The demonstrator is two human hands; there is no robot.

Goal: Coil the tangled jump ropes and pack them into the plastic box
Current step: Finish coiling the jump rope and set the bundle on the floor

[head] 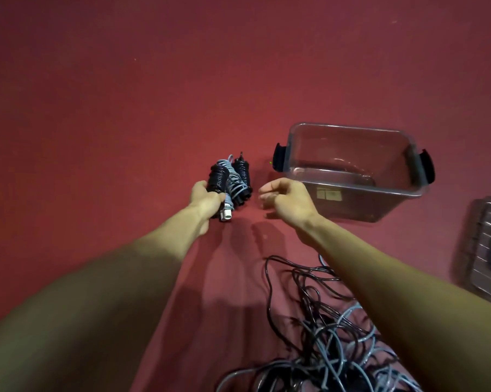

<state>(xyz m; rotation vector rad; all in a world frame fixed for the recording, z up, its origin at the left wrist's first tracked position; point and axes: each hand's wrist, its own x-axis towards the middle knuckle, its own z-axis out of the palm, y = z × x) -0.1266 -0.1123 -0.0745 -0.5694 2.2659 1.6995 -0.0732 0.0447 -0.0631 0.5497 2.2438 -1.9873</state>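
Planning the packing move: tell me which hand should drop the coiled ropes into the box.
Left, most likely. The left hand grips the coiled ropes, and the open plastic box sits just to their right. The right hand hovers nearer the box but holds nothing.

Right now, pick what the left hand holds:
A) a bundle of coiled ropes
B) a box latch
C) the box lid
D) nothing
A: the left hand grips the coiled ropes, while the right hand holds nothing near the box.
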